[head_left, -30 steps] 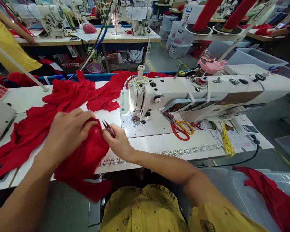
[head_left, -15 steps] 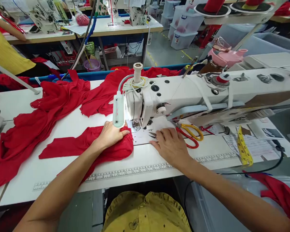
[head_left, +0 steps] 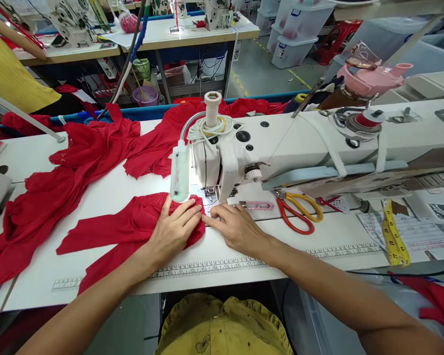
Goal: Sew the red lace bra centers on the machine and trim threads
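Red fabric (head_left: 118, 224) lies on the table (head_left: 111, 191) just left of the presser foot (head_left: 209, 193), seemingly not yet under it; what's sewn I can't tell. The left hand (head_left: 175, 226) rests flat on the fabric; the right hand (head_left: 237, 227) curls at its edge, grip unclear.

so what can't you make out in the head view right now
Red cloth under the left hand: in the head view, the hand covers it.
Whether the right hand's curled fingers hold anything: head view, hidden by the hand itself.
The right end of the sewing machine: cut off by the head view's right edge.
Writing on the paper: too small in the head view, partly covered by the yellow tape measure.
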`<state>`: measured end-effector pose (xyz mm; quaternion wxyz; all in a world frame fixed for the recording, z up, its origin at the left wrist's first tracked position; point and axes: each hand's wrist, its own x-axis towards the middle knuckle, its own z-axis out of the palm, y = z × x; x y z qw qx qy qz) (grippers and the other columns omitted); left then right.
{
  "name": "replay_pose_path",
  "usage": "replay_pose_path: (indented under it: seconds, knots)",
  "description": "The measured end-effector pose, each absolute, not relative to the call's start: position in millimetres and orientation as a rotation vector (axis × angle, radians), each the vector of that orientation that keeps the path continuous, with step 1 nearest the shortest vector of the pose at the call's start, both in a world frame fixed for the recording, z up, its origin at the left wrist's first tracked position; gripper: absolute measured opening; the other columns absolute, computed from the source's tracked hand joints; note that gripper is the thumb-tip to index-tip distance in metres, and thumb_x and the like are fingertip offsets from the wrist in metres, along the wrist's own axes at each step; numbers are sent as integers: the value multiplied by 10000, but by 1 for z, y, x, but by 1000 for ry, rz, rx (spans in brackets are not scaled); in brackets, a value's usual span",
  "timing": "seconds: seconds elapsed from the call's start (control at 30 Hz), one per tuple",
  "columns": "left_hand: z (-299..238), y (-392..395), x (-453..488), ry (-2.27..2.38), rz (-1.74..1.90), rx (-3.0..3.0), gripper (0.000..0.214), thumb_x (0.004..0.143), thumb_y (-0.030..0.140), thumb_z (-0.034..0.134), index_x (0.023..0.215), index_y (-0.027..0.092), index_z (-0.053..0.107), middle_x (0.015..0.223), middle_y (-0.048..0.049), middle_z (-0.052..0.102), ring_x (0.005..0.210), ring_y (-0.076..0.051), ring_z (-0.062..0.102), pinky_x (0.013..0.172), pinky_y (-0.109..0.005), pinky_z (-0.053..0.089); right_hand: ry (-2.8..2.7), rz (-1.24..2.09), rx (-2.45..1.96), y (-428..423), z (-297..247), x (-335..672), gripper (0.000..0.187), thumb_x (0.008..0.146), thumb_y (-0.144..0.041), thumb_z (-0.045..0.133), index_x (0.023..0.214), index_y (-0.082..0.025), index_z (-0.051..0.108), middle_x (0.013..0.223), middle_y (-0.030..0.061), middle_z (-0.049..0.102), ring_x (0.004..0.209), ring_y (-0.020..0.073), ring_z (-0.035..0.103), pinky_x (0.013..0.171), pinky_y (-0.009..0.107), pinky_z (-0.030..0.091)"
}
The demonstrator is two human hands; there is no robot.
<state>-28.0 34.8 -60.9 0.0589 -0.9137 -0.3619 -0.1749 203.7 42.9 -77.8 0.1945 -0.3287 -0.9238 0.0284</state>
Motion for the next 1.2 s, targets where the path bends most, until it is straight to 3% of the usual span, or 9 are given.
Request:
replay_pose_path:
  seconds: [0.1, 0.27, 0.47, 0.57, 0.77, 0.93, 1.2]
  knots:
    - [-70, 31, -33, -1143, -511, -2747, 273, 976, 107, 505, 1193, 189, 649, 1342, -58, 669, 1275, -311, 560, 1163, -649, 218, -2589, 84, -924, 41, -78, 204, 594, 799, 78, 459, 1315, -178, 602, 1004, 54, 626, 826, 193, 443, 731, 329, 273]
    - [-72, 36, -33, -1241, -390, -2754, 295, 983, 150, 509, 1246, 187, 638, 1374, -93, 642, 1267, -382, 536, 1087, -733, 279, -2599, 90, -944, 41, -78, 204, 592, 780, 77, 465, 1294, -174, 620, 995, 55, 619, 813, 188, 447, 751, 332, 288]
    - [-75, 50, -29, -1227, -496, -2814, 326, 992, 153, 478, 1291, 161, 607, 1255, -127, 702, 1065, -307, 628, 1082, -761, 294, -2569, 50, -967, 44, -80, 208, 551, 782, 61, 473, 1262, -144, 648, 938, 60, 620, 784, 193, 445, 760, 349, 304]
    - [-77, 56, -28, -1199, -575, -2845, 345, 980, 134, 484, 1297, 183, 610, 1257, -121, 700, 1093, -298, 632, 1109, -775, 256, -2574, 54, -993, 45, -82, 208, 572, 776, 64, 469, 1279, -145, 643, 950, 70, 635, 812, 200, 473, 777, 357, 317]
    - [-78, 64, -27, -1201, -664, -2846, 362, 976, 138, 504, 1312, 209, 618, 1273, -114, 695, 1172, -312, 621, 1114, -746, 291, -2591, 30, -1070, 49, -82, 207, 597, 783, 64, 442, 1293, -165, 651, 809, 68, 644, 826, 226, 497, 811, 379, 333]
    - [-81, 68, -28, -1191, -668, -2875, 390, 991, 145, 490, 1365, 203, 585, 1375, -100, 641, 1255, -309, 593, 1070, -602, 433, -2572, 54, -1046, 54, -86, 208, 599, 780, 46, 452, 1321, -140, 629, 670, 44, 585, 843, 247, 494, 811, 392, 328]
    - [-83, 67, -30, -1181, -638, -2959, 376, 1004, 166, 476, 1358, 134, 598, 1345, -155, 654, 1291, -307, 579, 1065, -519, 461, -2552, -18, -1044, 52, -86, 208, 485, 771, 44, 460, 1157, -132, 695, 673, 32, 546, 767, 214, 447, 789, 375, 290]
